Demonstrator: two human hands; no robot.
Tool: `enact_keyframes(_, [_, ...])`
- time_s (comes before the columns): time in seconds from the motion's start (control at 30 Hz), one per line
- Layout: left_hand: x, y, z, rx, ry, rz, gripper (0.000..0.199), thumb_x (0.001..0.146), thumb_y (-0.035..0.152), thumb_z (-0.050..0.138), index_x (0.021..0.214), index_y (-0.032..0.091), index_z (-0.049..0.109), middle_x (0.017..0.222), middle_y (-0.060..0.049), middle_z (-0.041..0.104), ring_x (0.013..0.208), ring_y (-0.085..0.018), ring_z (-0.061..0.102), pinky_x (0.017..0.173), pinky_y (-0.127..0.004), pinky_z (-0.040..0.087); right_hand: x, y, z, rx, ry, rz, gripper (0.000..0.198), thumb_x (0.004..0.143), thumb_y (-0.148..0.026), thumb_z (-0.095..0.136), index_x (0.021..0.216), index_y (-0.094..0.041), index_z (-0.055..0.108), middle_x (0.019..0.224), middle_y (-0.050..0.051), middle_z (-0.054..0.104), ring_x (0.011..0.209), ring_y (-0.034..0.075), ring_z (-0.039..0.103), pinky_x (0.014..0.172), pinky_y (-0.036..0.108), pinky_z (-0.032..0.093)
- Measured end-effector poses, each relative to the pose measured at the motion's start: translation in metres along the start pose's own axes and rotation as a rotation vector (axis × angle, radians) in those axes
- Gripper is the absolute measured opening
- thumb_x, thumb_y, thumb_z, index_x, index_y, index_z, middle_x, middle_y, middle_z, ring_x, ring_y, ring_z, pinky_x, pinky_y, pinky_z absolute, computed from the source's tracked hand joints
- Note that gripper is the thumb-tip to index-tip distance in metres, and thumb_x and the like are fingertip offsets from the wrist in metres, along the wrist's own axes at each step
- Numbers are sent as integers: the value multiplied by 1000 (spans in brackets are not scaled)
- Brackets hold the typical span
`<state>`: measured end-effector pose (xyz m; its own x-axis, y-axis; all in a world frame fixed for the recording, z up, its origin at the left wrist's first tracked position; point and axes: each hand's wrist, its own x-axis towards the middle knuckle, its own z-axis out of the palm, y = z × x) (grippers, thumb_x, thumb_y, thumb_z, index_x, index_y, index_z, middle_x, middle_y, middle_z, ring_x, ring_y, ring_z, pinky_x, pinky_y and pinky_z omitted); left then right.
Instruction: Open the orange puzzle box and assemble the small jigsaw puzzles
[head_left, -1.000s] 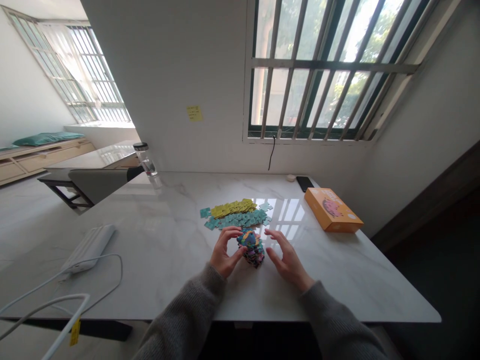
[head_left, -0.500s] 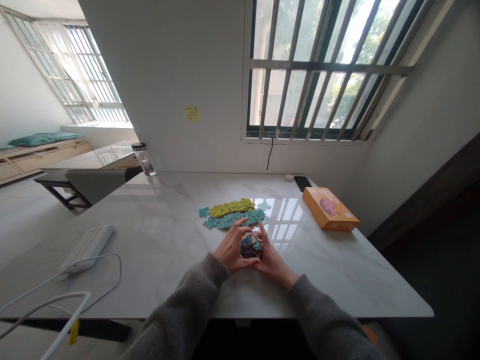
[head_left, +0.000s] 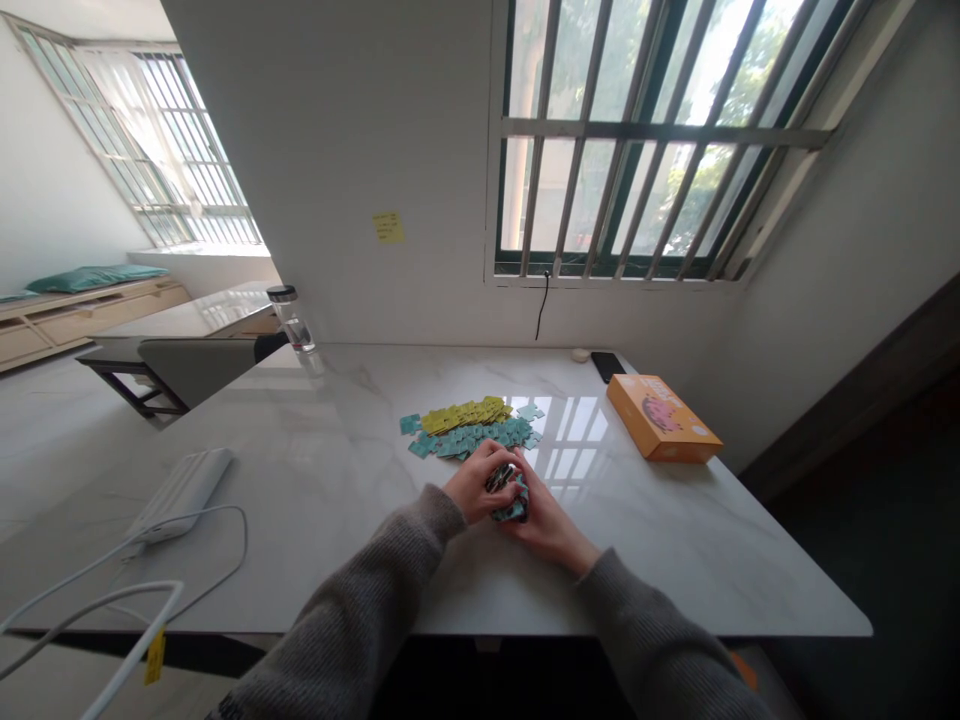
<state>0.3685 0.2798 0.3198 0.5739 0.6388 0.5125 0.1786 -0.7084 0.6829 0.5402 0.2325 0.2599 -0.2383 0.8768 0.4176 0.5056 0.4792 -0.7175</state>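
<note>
Between my two hands is a small stack of jigsaw puzzle pieces (head_left: pixel 511 508), teal and dark on the sides that show. My left hand (head_left: pixel 480 482) curls over the pieces from the left, its fingers closed on part of them. Around the right side of the stack wraps my right hand (head_left: pixel 546 522), its palm turned inward. Just beyond my hands, teal puzzle pieces (head_left: pixel 469 438) lie in an overlapping row on the table. Behind that row runs a line of yellow-green puzzle pieces (head_left: pixel 466 412).
An orange box (head_left: pixel 664 420) lies at the right on the marble-look table (head_left: pixel 322 500), with a black phone (head_left: pixel 607 367) behind it. A white power strip (head_left: pixel 184 492) with cables is at the left. A clear bottle (head_left: pixel 292 320) stands at the far left corner.
My left hand has turned and closed over the puzzle pieces, with its fingers now reaching in among them. The stack has tilted between my hands. My right hand stays nearly in place.
</note>
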Motion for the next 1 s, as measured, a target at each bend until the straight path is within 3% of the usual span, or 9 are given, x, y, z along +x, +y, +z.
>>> enact_keyframes(0.17, [1, 3, 9, -110, 116, -46, 22, 81, 21, 64, 103, 23, 66, 103, -6, 56, 101, -23, 58, 97, -39, 48, -1, -13, -5, 67, 122, -25, 112, 69, -27, 81, 155, -31, 10, 150, 14, 36, 141, 33, 37, 113, 54, 37])
enact_keyframes(0.3, [0, -2, 3, -94, 217, -34, 15, 84, 24, 62, 98, 22, 63, 100, -6, 57, 99, -22, 58, 94, -38, 49, -1, -18, -9, 30, 82, -78, 98, 72, -31, 82, 151, -33, 25, 143, 12, 43, 133, 31, 47, 110, 49, 44])
enact_keyframes(0.43, [-12, -19, -19, 50, 305, -28, 15, 86, 26, 59, 100, 21, 62, 101, -6, 56, 99, -22, 57, 93, -38, 49, -2, -19, -13, -94, 26, -90, 75, 80, -35, 76, 145, -32, 40, 140, 10, 46, 129, 28, 50, 108, 44, 46])
enact_keyframes(0.5, [-25, -34, -31, 202, 237, -15, 15, 83, 25, 62, 98, 22, 64, 103, -7, 55, 99, -22, 57, 92, -38, 49, -1, -25, -17, -201, -1, -109, 69, 80, -35, 75, 142, -31, 45, 142, 11, 43, 130, 29, 48, 106, 45, 46])
enact_keyframes(0.57, [-40, -47, -38, 379, 91, -4, 16, 80, 24, 64, 96, 23, 67, 100, -7, 55, 94, -23, 55, 88, -38, 50, 3, -34, -22, -325, -49, -144, 68, 78, -36, 77, 140, -31, 48, 143, 12, 43, 131, 31, 45, 105, 47, 45])
enact_keyframes(0.7, [-57, -57, -39, 619, -131, 9, 12, 78, 24, 65, 90, 24, 67, 98, -7, 56, 93, -25, 52, 82, -38, 49, 19, -57, -30, -552, -225, -202, 62, 74, -42, 79, 130, -28, 56, 136, 13, 51, 128, 35, 45, 101, 52, 42])
enact_keyframes(0.9, [-55, -47, -25, 617, -198, -7, 17, 79, 34, 68, 91, 23, 64, 96, -7, 56, 92, -25, 52, 78, -35, 46, 38, -62, -19, -712, -450, -128, 44, 73, -41, 76, 113, -26, 63, 112, 9, 60, 99, 29, 58, 79, 40, 49])
enact_keyframes(1.0, [-52, -42, -18, 671, -206, -17, 17, 82, 34, 64, 93, 21, 63, 97, -9, 58, 93, -27, 52, 79, -37, 46, 41, -57, -19, -741, -497, -68, 36, 76, -35, 70, 111, -26, 63, 108, 8, 60, 93, 27, 59, 69, 33, 47])
